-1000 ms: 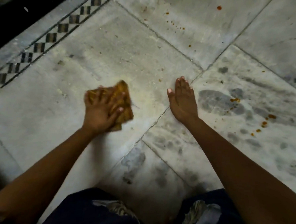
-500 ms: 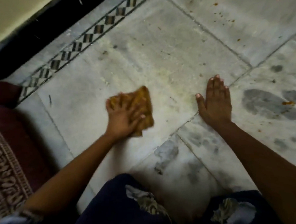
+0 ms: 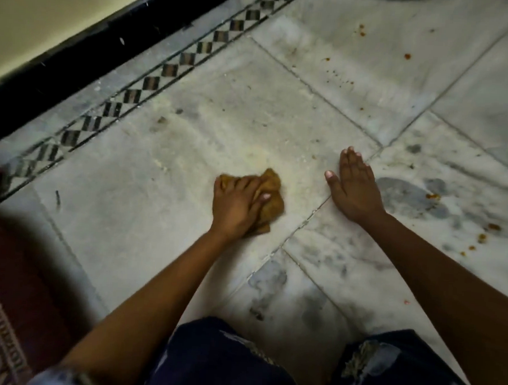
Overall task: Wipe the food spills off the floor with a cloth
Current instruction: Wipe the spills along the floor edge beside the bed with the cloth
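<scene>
My left hand grips a crumpled mustard-brown cloth and presses it onto the pale marble floor, fingers curled over the bunched fabric. My right hand lies flat on the floor just to the right, fingers straight, palm down. A faint yellowish smear shows on the tile beyond the cloth. Orange food spots sit to the right of my right hand, more of these orange spots lie further right, and small orange specks dot the tiles at the top right.
A checkered inlay border and a black skirting run diagonally along the wall at the upper left. A dark red patterned rug lies at the lower left. My knees in dark torn jeans rest at the bottom.
The view has swung left, bringing the wall and rug into sight. My left hand has rubbed the cloth toward my right hand, bunching it smaller. My right hand stays planted flat.
</scene>
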`<state>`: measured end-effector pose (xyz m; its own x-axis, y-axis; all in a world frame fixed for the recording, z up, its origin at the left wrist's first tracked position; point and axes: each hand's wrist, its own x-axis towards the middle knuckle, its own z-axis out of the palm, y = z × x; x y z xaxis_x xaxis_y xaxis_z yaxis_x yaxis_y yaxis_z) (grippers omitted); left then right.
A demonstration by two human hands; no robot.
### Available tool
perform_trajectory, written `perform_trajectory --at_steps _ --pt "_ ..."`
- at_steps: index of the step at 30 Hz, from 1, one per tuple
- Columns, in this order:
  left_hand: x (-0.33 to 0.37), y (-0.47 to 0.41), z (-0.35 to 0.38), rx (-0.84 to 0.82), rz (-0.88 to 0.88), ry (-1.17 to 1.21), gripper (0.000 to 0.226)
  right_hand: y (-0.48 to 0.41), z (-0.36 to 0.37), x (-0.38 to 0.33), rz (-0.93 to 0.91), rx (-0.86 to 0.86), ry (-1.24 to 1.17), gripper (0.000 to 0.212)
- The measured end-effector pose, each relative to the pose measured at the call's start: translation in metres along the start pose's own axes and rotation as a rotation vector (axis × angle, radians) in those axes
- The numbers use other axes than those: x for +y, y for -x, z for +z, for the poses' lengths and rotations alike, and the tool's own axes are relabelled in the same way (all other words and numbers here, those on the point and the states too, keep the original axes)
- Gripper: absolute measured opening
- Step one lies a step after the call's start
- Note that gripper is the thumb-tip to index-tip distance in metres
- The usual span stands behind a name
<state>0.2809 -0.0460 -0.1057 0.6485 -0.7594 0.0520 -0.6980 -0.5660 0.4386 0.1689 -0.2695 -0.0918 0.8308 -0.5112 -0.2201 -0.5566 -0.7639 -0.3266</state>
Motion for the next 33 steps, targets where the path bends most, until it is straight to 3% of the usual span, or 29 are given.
perform_trajectory --at_steps 4,7,10,15,19,22,25,27,30,33 --pt "0.02 -0.005 -0.043 0.087 -0.32 0.83 0.034 -0.006 -0.03 -0.011 0.02 0.006 0.013 0.066" --pt "0.029 -0.036 -0.077 0.03 -0.584 1.408 0.039 -0.016 -0.055 -0.022 -0.007 0.022 0.009 0.066" --pt "0.039 -0.079 -0.105 -0.056 -0.666 1.679 0.044 -0.028 -0.074 -0.025 0.002 0.083 -0.008 0.066" --pt "0.07 -0.148 -0.127 -0.086 -0.575 1.555 0.044 -0.038 -0.082 -0.006 0.037 0.103 -0.023 0.068" --pt "0.092 -0.184 -0.132 -0.06 -0.606 1.302 0.045 -0.047 -0.092 0.021 0.003 0.104 -0.003 0.079" --pt "0.088 -0.206 -0.131 -0.085 -0.565 1.182 0.051 -0.059 -0.104 0.041 0.022 0.104 0.017 0.071" --pt "0.082 -0.225 -0.122 -0.103 -0.514 1.15 0.04 -0.078 -0.107 0.051 0.073 0.113 0.037 0.067" --pt "0.077 -0.244 -0.119 -0.075 -0.485 1.105 0.034 -0.095 -0.101 0.053 0.095 0.113 0.026 0.066" --pt "0.055 -0.281 -0.106 -0.034 -0.491 1.08 0.041 -0.122 -0.086 0.06 0.117 0.126 0.032 0.068" --pt "0.028 -0.327 -0.076 0.091 -0.397 0.894 0.045 -0.156 -0.07 0.073 0.14 0.166 0.046 0.071"
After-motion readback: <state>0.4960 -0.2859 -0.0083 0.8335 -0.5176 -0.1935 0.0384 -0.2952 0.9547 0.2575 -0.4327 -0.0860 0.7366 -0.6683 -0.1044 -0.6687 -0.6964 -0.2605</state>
